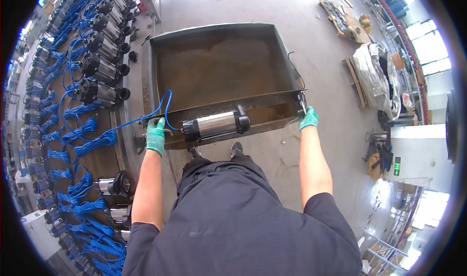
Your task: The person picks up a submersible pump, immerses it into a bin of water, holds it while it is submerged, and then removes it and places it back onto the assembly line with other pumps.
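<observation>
A large metal water tank [152, 64] with brownish water stands in front of me. A cross plate divides off its narrow near section. Over that section lies a submersible pump [216, 124], its body shiny steel with black ends and its outlet elbow toward the right. A blue cable [138, 121] loops from its left end toward the bench. My left hand [155, 137], in a green glove, is closed on the tank's near left corner. At the near right corner my green-gloved right hand [309, 119] is closed on the tank's edge, beside a small metal fitting. Both hands' fingertips are partly hidden.
On the left, a long bench [104, 161] carries rows of similar pumps [102, 92] and coiled blue cables [90, 208]. Cardboard [357, 30] and a silver-white sheet-covered pile [374, 76] lie on the floor at right. A white wall [418, 144] stands beyond.
</observation>
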Tool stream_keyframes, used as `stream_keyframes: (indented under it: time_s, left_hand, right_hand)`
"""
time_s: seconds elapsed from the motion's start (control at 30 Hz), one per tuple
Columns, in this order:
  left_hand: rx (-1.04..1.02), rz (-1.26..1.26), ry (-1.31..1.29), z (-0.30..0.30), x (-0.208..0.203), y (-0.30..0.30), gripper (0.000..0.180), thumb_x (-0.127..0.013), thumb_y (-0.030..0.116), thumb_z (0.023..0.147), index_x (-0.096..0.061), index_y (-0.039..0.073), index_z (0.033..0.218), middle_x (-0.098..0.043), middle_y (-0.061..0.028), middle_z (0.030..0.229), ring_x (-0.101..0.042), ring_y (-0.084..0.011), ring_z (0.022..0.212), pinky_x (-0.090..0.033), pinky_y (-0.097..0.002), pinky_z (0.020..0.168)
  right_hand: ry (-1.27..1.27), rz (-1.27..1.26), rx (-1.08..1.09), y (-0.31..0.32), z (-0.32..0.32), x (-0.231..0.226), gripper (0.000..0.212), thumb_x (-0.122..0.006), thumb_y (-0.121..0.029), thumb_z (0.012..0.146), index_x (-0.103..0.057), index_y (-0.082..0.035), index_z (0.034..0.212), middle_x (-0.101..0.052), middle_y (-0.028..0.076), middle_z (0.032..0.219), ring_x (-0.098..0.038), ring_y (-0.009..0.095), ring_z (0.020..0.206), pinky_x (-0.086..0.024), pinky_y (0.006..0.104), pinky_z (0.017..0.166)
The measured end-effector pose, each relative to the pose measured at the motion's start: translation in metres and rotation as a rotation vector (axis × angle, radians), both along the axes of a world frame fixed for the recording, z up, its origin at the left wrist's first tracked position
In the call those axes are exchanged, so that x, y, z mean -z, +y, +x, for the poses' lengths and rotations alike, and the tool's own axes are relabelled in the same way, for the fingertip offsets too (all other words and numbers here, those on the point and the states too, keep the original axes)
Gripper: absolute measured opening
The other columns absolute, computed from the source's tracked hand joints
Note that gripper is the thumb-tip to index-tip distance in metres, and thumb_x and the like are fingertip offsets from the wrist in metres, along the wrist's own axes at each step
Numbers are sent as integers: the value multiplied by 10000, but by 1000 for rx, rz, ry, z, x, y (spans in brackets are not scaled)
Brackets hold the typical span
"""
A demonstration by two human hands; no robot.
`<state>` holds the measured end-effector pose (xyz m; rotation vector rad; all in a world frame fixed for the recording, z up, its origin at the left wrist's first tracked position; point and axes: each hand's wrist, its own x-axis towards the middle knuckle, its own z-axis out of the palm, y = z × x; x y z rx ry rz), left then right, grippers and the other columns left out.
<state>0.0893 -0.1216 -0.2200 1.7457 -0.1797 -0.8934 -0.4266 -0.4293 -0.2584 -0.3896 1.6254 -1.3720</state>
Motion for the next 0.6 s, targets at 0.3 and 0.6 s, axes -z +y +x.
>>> stream_keyframes:
  time_s: [0.3, 0.6]
  left_hand:
    - [274, 30, -16, -18, -25, 1, 291, -624, 367, 1029, -656, 79, 1004, -582, 12, 740, -514, -78, 585, -455, -264, 536]
    - [162, -487, 92, -60, -134, 4, 390, -581, 437, 1024, -622, 50, 992, -566, -44, 974, -557, -99, 686, -518, -299, 653]
  right_hand:
    - [1150, -82, -692, 56, 41, -68, 266, -682, -233, 942, -678, -38, 1122, -672, 213, 1092, -663, 322, 982, -526, 418, 877]
    - [1146, -181, -1404, 111, 144, -132, 374, -590, -320, 995, -607, -122, 1311, -715, 226, 1031, -670, 439, 978, -524, 530, 856]
